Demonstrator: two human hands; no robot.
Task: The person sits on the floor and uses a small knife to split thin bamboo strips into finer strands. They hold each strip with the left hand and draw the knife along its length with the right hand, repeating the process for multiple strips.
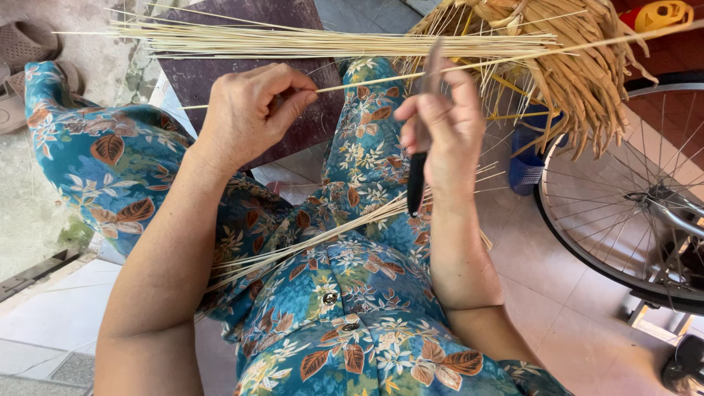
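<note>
My left hand pinches one thin pale bamboo strip that runs up and to the right. My right hand grips a knife with a black handle, its blade pointing up against the strip. A bundle of thin strips lies across my lap on the blue floral cloth. Another long bundle of strips rests on a dark wooden board ahead of my knees.
A pile of coarse yellow bamboo slats sits at the upper right. A bicycle wheel stands on the tiled floor to the right, with a blue basket beside it. Sandals lie at the upper left.
</note>
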